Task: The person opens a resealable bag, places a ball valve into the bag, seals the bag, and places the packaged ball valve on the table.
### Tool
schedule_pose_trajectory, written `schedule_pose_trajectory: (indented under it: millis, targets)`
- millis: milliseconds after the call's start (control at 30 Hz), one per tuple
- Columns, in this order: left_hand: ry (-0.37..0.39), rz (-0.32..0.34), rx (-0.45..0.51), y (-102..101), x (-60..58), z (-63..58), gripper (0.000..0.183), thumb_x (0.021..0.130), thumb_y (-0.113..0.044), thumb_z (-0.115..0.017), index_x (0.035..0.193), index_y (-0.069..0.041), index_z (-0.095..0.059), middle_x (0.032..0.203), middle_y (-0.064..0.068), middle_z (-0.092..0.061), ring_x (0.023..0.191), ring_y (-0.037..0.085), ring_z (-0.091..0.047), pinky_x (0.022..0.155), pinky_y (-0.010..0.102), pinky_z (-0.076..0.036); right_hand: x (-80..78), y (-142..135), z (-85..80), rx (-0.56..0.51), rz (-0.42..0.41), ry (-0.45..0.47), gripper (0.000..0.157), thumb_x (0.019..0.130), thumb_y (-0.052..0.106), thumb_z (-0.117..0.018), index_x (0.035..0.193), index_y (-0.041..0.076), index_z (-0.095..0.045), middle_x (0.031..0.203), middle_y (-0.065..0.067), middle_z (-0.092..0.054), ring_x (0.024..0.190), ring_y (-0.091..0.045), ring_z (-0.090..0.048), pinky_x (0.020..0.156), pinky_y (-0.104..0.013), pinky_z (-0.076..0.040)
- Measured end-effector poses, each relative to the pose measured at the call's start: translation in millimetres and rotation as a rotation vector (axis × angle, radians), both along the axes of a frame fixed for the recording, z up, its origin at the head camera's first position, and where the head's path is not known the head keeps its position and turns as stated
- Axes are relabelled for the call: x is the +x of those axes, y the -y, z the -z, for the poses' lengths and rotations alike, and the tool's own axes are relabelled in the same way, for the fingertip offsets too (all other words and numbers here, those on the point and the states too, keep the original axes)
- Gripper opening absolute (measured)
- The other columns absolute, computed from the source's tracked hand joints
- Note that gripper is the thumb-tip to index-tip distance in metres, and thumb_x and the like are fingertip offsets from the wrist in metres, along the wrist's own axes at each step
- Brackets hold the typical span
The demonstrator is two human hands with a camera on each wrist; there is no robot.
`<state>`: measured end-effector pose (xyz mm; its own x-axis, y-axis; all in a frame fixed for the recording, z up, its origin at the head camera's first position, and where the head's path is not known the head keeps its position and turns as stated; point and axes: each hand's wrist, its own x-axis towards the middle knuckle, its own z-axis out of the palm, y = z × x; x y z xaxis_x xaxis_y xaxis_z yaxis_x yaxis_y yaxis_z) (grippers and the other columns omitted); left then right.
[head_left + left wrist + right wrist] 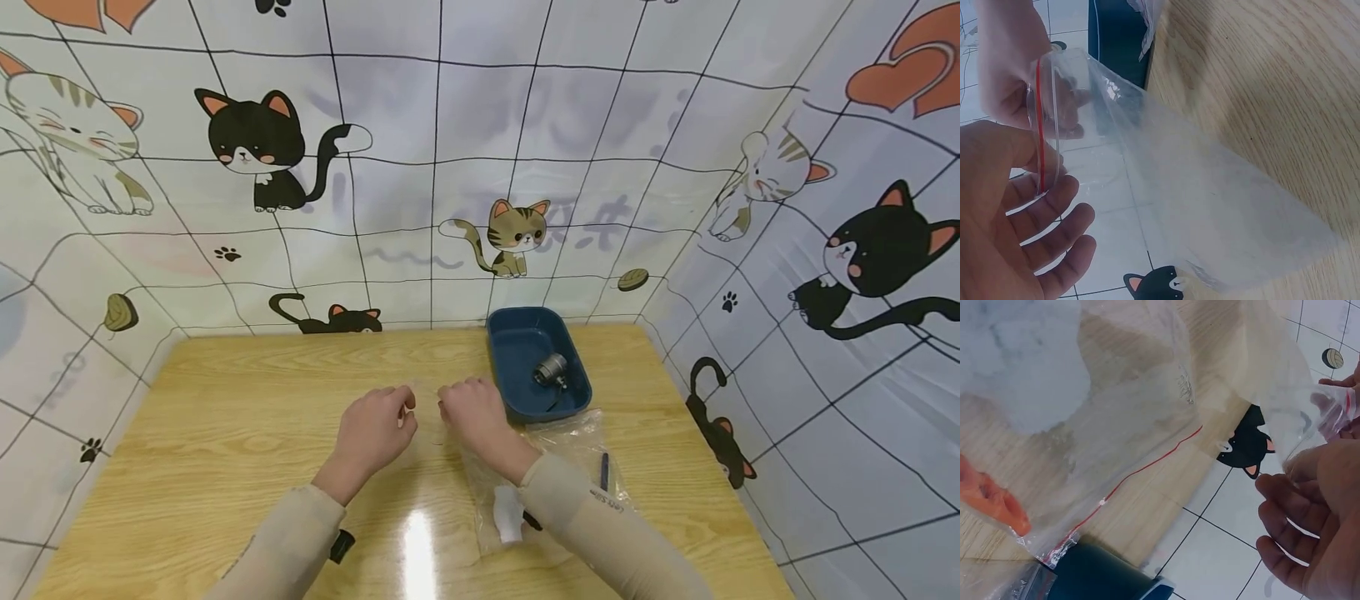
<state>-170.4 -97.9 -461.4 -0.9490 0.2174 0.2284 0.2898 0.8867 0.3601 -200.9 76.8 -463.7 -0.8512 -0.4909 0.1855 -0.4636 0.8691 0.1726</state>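
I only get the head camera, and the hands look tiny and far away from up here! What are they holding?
Observer: A clear plastic bag. The left wrist view shows the left hand and right hand both pinching it at one end.

Operator: Ooh, I can hardly see it! Has it got any colour on it?

Observer: Yes, a red line runs across the end by the fingers.

Operator: And is there anything bright by the other bag? An arm's in my way.

Observer: The right wrist view shows an orange thing near that bag's red-edged side. I can't tell what it is.
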Motion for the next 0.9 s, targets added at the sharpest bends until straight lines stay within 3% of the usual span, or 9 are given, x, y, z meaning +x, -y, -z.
schedule_pose_trajectory:
  millis: [200, 300, 433, 600, 767, 900]
  targets:
    - [0.032, 0.003, 0.004, 1.6, -0.4, 2.6, 0.004, 0.084, -0.013, -0.064, 0.081, -0.016, -0.063, 0.069, -0.007, -0.058, 0.057, 0.009, -0.046, 0.048, 0.025, -0.037, -9.6, -11.6, -5.3, -0.075, -0.015, -0.118, 0.037, 0.096, 0.037, -0.06, 0.062, 0.023, -0.054, 0.048, 0.006, -0.048, 0.046, -0.012, -0.047, 0.05, -0.025, -0.036]
    - [0.049, 0.003, 0.005, 2.0, 0.0, 3.4, 0.007, 0.084, -0.012, -0.063, 0.08, -0.017, -0.063, 0.067, -0.008, -0.056, 0.056, 0.009, -0.044, 0.047, 0.025, -0.035, -22.6, -25.3, -10.9, -0.097, 0.067, -0.11, 0.038, 0.094, 0.034, -0.062, 0.06, 0.02, -0.053, 0.05, 0.004, -0.051, 0.047, -0.015, -0.049, 0.049, -0.028, -0.036]
    - [0.06, 0.003, 0.004, 2.3, -0.1, 4.1, 0.007, 0.085, -0.012, -0.061, 0.081, -0.018, -0.064, 0.068, -0.008, -0.056, 0.057, 0.009, -0.044, 0.046, 0.025, -0.035, -44.4, -55.8, -12.4, -0.076, 0.28, 0.022, 0.03, 0.095, 0.032, -0.061, 0.073, 0.013, -0.063, 0.065, -0.005, -0.063, 0.06, -0.024, -0.059, 0.057, -0.037, -0.048]
    - [0.06, -0.008, 0.007, 4.4, 0.0, 3.9, 0.006, 0.085, -0.014, -0.062, 0.082, -0.018, -0.064, 0.071, -0.008, -0.059, 0.058, 0.009, -0.045, 0.046, 0.024, -0.036, -67.3, -95.0, 3.9, -0.037, 0.488, 0.236, 0.023, 0.098, 0.028, -0.057, 0.1, 0.007, -0.066, 0.09, -0.015, -0.068, 0.08, -0.034, -0.064, 0.072, -0.049, -0.054]
    - [0.054, -0.012, 0.014, 5.6, 0.3, 5.0, 0.006, 0.085, -0.013, -0.062, 0.084, -0.018, -0.065, 0.073, -0.008, -0.06, 0.058, 0.008, -0.045, 0.046, 0.024, -0.036, -75.3, -117.1, 22.2, 0.001, 0.546, 0.336, 0.033, 0.098, 0.026, -0.057, 0.123, 0.005, -0.059, 0.103, -0.019, -0.067, 0.086, -0.037, -0.066, 0.076, -0.051, -0.056]
    - [0.039, -0.007, 0.017, 6.0, 0.1, 6.1, 0.007, 0.085, -0.012, -0.061, 0.084, -0.018, -0.065, 0.072, -0.008, -0.059, 0.058, 0.008, -0.045, 0.046, 0.024, -0.035, -76.3, -123.3, 29.2, 0.012, 0.551, 0.377, 0.044, 0.098, 0.025, -0.058, 0.138, 0.011, -0.05, 0.113, -0.018, -0.065, 0.089, -0.036, -0.066, 0.076, -0.051, -0.056]
